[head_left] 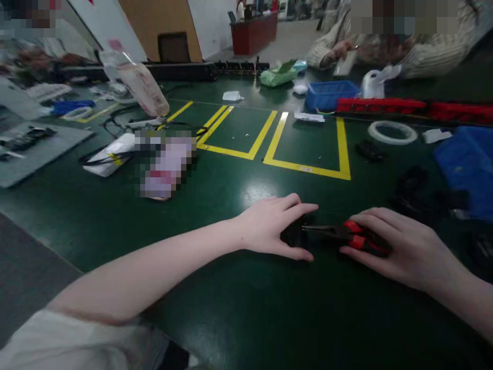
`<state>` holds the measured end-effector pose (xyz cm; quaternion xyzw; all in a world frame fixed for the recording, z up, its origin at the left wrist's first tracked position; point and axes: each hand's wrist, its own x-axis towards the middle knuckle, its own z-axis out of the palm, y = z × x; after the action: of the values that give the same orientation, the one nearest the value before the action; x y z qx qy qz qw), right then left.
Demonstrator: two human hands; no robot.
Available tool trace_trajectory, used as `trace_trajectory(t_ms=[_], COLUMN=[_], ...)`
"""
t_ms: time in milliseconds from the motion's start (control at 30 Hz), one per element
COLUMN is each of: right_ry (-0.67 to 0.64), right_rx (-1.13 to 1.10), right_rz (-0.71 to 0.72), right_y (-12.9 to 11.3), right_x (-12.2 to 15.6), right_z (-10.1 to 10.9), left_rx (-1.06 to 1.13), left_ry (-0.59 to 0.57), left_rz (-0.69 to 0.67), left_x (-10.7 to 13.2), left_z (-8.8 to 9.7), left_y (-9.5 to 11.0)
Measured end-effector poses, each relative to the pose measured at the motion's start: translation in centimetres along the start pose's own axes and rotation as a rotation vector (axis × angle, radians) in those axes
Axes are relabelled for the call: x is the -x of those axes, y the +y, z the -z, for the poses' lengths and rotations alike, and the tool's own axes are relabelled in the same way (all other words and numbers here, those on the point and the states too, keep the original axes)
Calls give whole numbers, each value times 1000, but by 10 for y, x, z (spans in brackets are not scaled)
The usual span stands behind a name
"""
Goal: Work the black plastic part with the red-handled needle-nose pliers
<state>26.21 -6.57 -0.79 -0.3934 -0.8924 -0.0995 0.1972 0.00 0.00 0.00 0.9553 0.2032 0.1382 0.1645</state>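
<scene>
In the head view, my right hand [404, 246] is wrapped round the red and black handles of long-nose pliers [339, 234]. Their slim jaws point left, with the tips at a small black part [293, 234]. My left hand [269, 223] curls round that part on the green table, thumb and index finger on either side of it. The part's exact kind is too dark to make out, and some of it is hidden by the left hand. A tiny shiny piece shows at the plier tips, too small to name.
Yellow tape [308, 169] marks the green table [231, 298] ahead. A phone [169, 167] and a bottle [144, 87] are at left. To the right lie black parts [412, 192], a blue bin [468, 172] and a clear coil [392, 132]. Another person's hand [341, 50] is across the table.
</scene>
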Motion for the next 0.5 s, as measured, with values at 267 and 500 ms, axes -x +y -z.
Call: trace_trajectory(t_ms=[267,500], right_ry=[23,119], right_rx=[23,212], right_rz=[28,-81], right_y=[3,18], right_x=[4,10], right_z=[2,5], left_rx=[19,5], left_ry=[5,8], left_rz=[12,35], left_x=[0,1], left_z=[1,1], left_y=[3,3])
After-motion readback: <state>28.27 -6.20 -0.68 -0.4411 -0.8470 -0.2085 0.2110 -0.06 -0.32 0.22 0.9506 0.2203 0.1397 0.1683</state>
